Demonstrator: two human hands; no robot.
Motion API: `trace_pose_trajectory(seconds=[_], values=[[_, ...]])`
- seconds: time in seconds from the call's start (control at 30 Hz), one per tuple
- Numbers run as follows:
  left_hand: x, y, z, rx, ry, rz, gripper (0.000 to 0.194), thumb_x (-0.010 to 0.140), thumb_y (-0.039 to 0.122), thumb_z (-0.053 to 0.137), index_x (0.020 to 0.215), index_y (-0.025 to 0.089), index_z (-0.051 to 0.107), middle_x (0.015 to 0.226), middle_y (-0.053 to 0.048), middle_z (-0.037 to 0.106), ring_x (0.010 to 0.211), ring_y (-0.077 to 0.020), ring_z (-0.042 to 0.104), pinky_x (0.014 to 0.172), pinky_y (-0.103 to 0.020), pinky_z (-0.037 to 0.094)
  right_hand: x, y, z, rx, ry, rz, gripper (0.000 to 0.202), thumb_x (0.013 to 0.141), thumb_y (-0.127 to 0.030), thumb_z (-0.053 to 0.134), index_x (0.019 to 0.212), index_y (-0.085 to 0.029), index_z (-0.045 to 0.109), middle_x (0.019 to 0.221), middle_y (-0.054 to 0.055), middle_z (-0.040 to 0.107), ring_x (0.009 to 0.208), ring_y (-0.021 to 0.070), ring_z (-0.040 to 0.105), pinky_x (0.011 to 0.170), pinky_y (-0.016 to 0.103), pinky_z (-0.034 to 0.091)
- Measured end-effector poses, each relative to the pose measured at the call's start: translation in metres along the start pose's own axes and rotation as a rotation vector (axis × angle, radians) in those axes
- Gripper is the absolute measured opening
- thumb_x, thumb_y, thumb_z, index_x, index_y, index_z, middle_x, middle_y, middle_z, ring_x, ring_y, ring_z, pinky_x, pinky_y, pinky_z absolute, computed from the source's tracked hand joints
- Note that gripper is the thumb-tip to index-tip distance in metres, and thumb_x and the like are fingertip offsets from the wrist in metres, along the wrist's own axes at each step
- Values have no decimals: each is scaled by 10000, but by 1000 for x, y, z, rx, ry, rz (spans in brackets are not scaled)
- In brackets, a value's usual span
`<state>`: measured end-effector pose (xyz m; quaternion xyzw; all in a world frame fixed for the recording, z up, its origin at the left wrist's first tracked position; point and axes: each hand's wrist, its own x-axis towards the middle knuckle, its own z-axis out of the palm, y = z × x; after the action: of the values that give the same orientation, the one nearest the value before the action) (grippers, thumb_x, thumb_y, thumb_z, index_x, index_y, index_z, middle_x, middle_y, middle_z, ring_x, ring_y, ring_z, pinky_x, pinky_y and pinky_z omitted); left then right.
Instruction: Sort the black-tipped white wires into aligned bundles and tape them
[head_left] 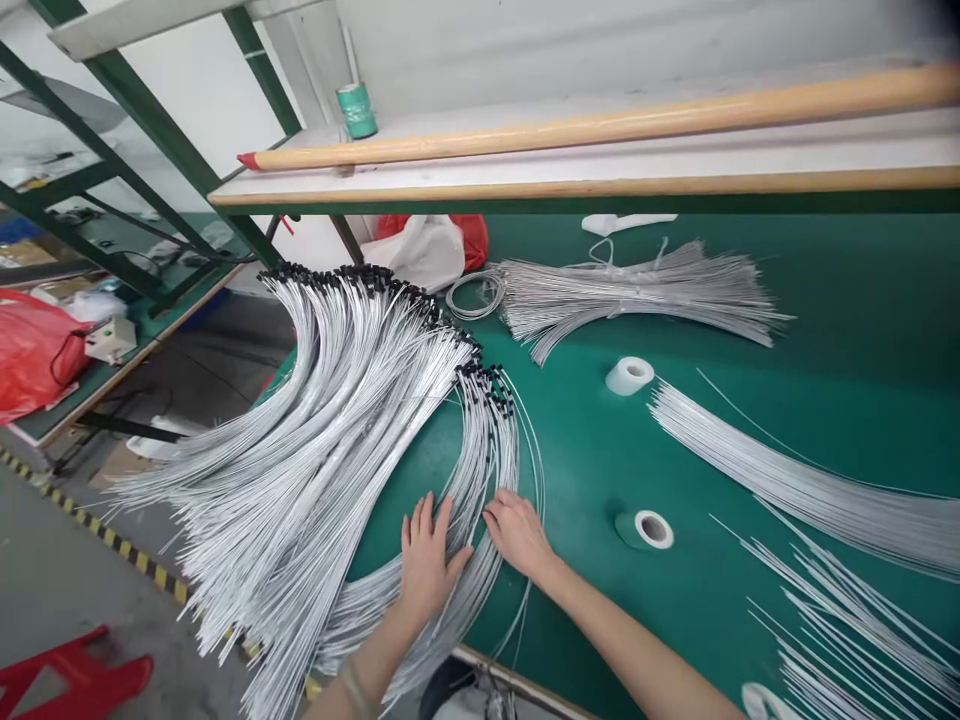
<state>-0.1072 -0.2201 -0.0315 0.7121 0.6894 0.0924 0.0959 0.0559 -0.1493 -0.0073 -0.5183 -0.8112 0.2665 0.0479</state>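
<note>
A curved bundle of thin grey cables (474, 470) with black connectors at its far end lies on the green table before me. My left hand (426, 565) rests on this bundle, its fingers spread and the thumb held apart. Just to the right, my right hand (517, 535) has its fingers curled in and pinched on cables at the bundle's right side; the fingertips are partly hidden. A far larger heap of the same cables (322, 450) fans out to the left, its loose ends hanging over the table's edge.
Two tape rolls (630, 375) stand on the table (577, 450) to the right. Further right lie loose cables (810, 470); a tied cable bundle (637, 290) lies behind. Overhead, a shelf (525, 195) carries a wooden pole (600, 130). A red stool (75, 680) is at lower left.
</note>
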Motion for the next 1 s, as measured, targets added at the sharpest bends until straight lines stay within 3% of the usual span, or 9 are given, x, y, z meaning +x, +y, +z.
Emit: trace_pose_trajectory(seconds=[0.27, 0.53, 0.77, 1.0], values=[[2, -4, 3, -83, 23, -52, 464, 849, 299, 364, 1299, 194, 327, 1312, -122, 381, 1212, -248, 319, 937, -425, 330, 6, -10, 2, -84, 20, 23, 145, 769, -208, 490, 836, -179, 615, 881, 73, 562, 875, 220, 498, 682, 314, 300], [4, -6, 5, -146, 42, -64, 425, 856, 288, 357, 1266, 180, 358, 1289, -130, 384, 1180, -242, 348, 921, -423, 345, -3, -26, 12, -81, 80, 118, 162, 743, -307, 556, 842, -181, 576, 933, 88, 524, 898, 246, 456, 661, 314, 299], [-1, -5, 0, -159, 78, -33, 418, 857, 288, 357, 1254, 154, 357, 1276, -146, 401, 1185, -256, 343, 927, -449, 338, 2, -27, 17, -41, 95, 171, 68, 744, -203, 517, 781, -183, 570, 908, 79, 503, 874, 232, 448, 645, 304, 300], [-18, -6, -5, -140, 109, -6, 417, 852, 273, 369, 1251, 155, 347, 1277, -151, 408, 1214, -269, 323, 939, -479, 323, 1, -27, 17, -53, 111, 174, 107, 780, -168, 459, 759, -178, 564, 900, 84, 505, 850, 235, 455, 627, 311, 314]])
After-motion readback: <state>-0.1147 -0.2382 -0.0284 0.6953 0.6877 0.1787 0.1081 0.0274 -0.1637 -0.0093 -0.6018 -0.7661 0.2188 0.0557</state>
